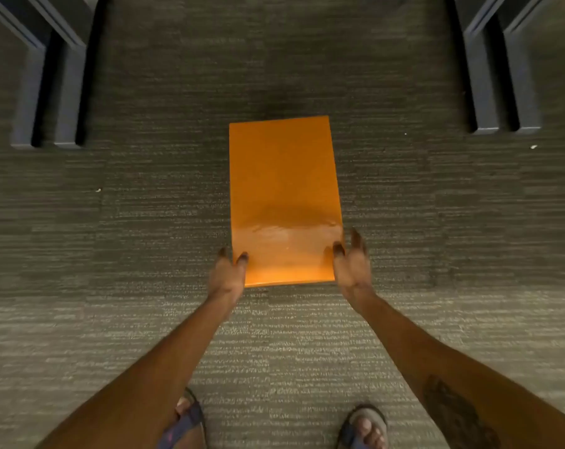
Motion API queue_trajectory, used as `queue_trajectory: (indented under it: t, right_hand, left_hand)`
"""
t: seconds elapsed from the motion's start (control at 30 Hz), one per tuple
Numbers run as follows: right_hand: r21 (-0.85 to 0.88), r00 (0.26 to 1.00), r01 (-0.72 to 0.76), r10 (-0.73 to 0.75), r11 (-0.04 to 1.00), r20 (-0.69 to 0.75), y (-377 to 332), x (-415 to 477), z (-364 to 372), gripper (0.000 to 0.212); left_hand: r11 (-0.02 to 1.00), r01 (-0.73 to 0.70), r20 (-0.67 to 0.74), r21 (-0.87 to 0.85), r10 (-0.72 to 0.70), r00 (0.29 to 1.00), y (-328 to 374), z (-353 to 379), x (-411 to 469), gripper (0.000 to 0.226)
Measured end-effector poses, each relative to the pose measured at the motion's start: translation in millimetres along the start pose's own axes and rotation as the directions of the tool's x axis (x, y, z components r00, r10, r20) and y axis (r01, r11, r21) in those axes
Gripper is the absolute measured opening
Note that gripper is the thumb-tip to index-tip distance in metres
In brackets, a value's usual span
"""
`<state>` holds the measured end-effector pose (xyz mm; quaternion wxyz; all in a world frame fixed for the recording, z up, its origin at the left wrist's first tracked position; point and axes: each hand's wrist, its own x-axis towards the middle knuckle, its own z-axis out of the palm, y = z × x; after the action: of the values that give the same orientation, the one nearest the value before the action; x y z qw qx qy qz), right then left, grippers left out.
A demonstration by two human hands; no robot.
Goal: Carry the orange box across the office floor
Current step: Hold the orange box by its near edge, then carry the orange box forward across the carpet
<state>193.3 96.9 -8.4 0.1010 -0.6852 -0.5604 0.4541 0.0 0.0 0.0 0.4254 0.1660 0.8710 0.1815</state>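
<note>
A flat, glossy orange box [282, 189] lies lengthwise in front of me over the grey carpet. I cannot tell whether it rests on the floor or is held just above it. My left hand [227, 277] grips its near left corner, thumb on the top face and fingers down the side. My right hand [352, 267] holds the near right corner the same way, thumb on top and fingers stretched along the right edge. Both arms reach straight down and forward.
Dark metal desk legs [28, 92] stand at the far left, and a matching pair [501, 76] at the far right, with a carpeted aisle [274, 59] between them. My sandalled feet [185, 422] [365, 426] are at the bottom edge. Small white scraps [533, 146] dot the carpet.
</note>
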Motion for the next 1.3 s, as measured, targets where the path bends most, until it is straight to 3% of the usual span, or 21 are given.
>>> queue_trajectory:
  t: [0.13, 0.3, 0.53, 0.67, 0.8, 0.9, 1.0, 1.17, 1.3]
  right_hand:
    - [0.001, 0.973, -0.200, 0.198, 0.980, 0.119, 16.6, 16.8, 8.1, 0.046]
    - [0.221, 0.943, -0.305, 0.260, 0.926, 0.210, 30.0, 32.4, 13.9, 0.040]
    - [0.361, 0.966, -0.255, 0.219, 0.897, 0.137, 33.0, 22.7, 18.7, 0.023]
    - [0.421, 0.965, -0.260, 0.219, 0.869, 0.145, 16.9, 12.8, 19.6, 0.033]
    - [0.449, 0.973, -0.228, 0.183, 0.864, 0.141, -11.5, 9.9, 24.9, 0.024]
    - [0.457, 0.971, -0.231, 0.172, 0.859, 0.167, -37.0, 12.3, 37.4, 0.038]
    - [0.471, 0.971, -0.228, 0.165, 0.852, 0.171, -58.4, 18.5, 60.6, 0.039]
    - [0.478, 0.988, -0.144, 0.104, 0.866, 0.110, -86.3, 32.2, 105.1, 0.016]
    - [0.477, 0.996, -0.074, 0.041, 0.876, 0.078, -103.9, 45.4, 140.7, 0.020]
  left_hand:
    - [0.995, 0.021, 0.038, -0.094, -0.017, 0.999, -15.8, 10.8, 15.8, 0.050]
    - [0.967, 0.073, 0.063, -0.244, -0.059, 0.996, -24.0, 19.7, 28.0, 0.041]
    - [0.934, 0.110, 0.049, -0.340, -0.100, 0.994, -16.7, 7.7, 20.9, 0.040]
    - [0.941, 0.070, -0.004, -0.331, -0.076, 0.997, -11.6, -13.1, 16.4, 0.039]
    - [0.931, 0.041, -0.061, -0.361, -0.067, 0.996, -6.0, -39.1, 14.1, 0.039]
    - [0.933, 0.032, -0.122, -0.359, -0.081, 0.989, -3.9, -61.3, 20.2, 0.041]
    - [0.939, 0.024, -0.173, -0.344, -0.088, 0.981, -6.6, -81.7, 38.0, 0.042]
    - [0.926, -0.040, -0.161, -0.376, -0.022, 0.987, -15.3, -107.8, 95.1, 0.036]
    - [0.900, -0.062, -0.108, -0.431, 0.017, 0.994, -29.0, -126.7, 136.4, 0.030]
